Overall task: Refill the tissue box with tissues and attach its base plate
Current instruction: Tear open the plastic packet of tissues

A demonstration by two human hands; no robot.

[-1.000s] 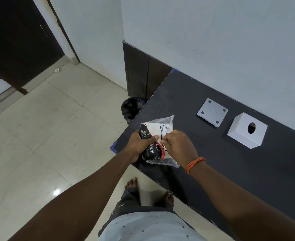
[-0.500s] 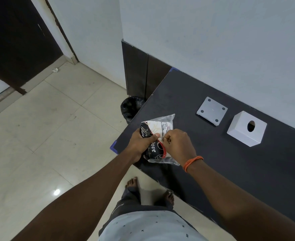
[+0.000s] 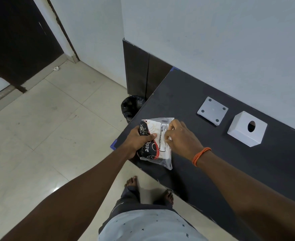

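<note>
The tissue pack (image 3: 156,141) wears clear, glossy, crinkled plastic film. The bench (image 3: 204,94) is matt black. Tissue box (image 3: 245,131) and base plate (image 3: 212,111) look smooth, matt white. Floor tiles (image 3: 39,127) shine.

Bare forearms, orange thread band (image 3: 201,156) on right wrist, pale speckled shirt (image 3: 148,226), dark trousers (image 3: 128,197), bare feet (image 3: 132,182)

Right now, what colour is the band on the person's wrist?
Orange. The wristband sits on the right wrist, clearest in the head view.
</note>
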